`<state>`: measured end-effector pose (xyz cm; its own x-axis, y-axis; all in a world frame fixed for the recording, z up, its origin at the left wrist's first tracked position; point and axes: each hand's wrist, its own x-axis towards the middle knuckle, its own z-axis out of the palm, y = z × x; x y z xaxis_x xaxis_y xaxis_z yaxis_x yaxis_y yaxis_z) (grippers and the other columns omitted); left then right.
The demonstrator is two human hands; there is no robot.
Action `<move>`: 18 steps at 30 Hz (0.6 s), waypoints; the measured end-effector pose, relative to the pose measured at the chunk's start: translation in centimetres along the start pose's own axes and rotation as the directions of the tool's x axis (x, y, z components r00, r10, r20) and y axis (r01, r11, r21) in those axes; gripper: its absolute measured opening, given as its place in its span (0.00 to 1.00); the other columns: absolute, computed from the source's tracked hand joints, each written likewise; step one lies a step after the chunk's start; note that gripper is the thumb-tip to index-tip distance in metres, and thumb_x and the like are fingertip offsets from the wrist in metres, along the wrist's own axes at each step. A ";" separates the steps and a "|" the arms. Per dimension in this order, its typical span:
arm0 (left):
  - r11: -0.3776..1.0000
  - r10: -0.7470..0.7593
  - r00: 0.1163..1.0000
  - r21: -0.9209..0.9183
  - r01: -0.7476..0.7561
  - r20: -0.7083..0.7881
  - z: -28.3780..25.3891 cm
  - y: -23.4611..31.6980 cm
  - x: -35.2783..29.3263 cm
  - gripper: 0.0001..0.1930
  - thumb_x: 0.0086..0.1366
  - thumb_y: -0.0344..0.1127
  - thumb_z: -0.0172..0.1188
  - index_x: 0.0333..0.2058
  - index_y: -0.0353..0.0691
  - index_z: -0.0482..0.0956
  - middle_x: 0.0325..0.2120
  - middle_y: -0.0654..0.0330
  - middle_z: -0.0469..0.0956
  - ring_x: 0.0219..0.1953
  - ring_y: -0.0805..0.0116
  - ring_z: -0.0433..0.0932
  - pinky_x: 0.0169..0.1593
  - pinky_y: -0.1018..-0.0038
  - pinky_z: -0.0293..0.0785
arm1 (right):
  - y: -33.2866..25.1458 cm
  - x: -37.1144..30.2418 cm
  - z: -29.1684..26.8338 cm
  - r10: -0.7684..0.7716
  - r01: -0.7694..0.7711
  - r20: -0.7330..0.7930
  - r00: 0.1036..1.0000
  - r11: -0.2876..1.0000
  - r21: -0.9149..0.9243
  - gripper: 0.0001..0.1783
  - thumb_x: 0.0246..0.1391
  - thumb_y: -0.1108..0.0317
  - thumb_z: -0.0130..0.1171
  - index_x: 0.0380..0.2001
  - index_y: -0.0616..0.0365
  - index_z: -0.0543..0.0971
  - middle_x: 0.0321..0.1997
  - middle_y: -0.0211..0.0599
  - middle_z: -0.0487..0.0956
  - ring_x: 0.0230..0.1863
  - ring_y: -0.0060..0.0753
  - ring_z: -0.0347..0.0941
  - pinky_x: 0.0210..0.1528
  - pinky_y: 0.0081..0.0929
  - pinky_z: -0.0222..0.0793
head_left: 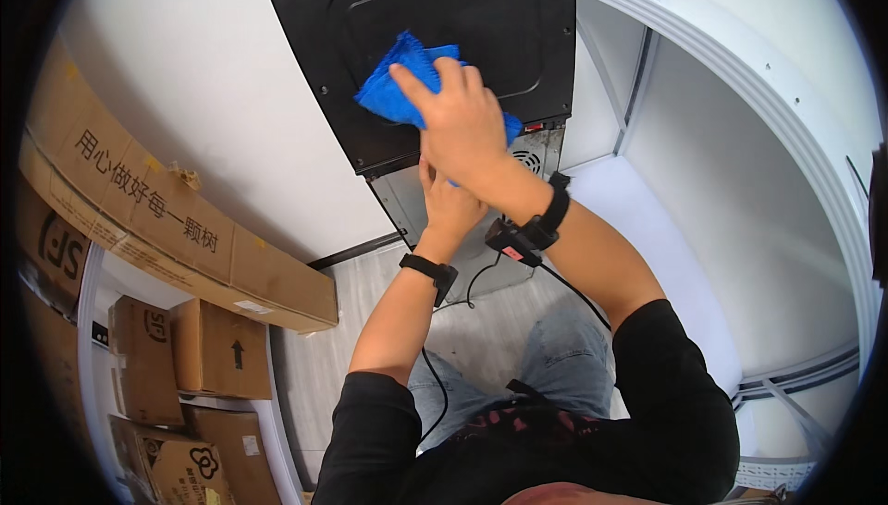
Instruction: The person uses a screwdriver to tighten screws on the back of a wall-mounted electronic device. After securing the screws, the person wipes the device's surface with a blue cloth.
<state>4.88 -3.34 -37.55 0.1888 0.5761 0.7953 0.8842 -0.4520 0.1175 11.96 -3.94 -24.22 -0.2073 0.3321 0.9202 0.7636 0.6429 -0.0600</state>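
Observation:
A blue cloth (388, 96) lies bunched against the black panel (444, 10) of a tall machine. My right hand (462, 126) is closed over the cloth and presses it to the panel's lower part, with the index finger stretched along it. Below it, my left hand (449, 214) is raised to the panel's bottom edge. Most of its fingers are hidden behind my right hand and wrist, so its grip does not show. A bit of blue shows between the two hands. Under the panel is the machine's grey metal body (402, 200) with a round vent grille (527, 160).
Black straps with small devices (518, 239) sit on both wrists, trailing cables. A long cardboard carton (176, 214) leans at left, above a rack of cardboard boxes (222, 348). White metal shelving (684, 255) stands at right. Grey wood-look flooring (314, 366) lies below.

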 end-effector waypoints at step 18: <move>0.982 0.083 0.997 0.171 -0.082 -0.003 -0.5 -0.5 -0.4 0.37 0.49 0.30 0.57 0.62 0.45 0.64 0.66 0.67 0.57 0.70 0.64 0.49 0.68 0.54 0.36 | 3.3 -2.2 -1.8 0.137 -0.137 -0.003 0.991 0.988 -0.068 0.39 0.38 0.75 0.66 0.58 0.41 0.71 0.51 0.52 0.67 0.48 0.54 0.67 0.46 0.41 0.71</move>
<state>4.18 -3.71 -37.63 0.2608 0.5344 0.8040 0.9260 -0.3741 -0.0516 16.07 -3.76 -25.80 -0.0992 0.4151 0.9043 0.8247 0.5429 -0.1587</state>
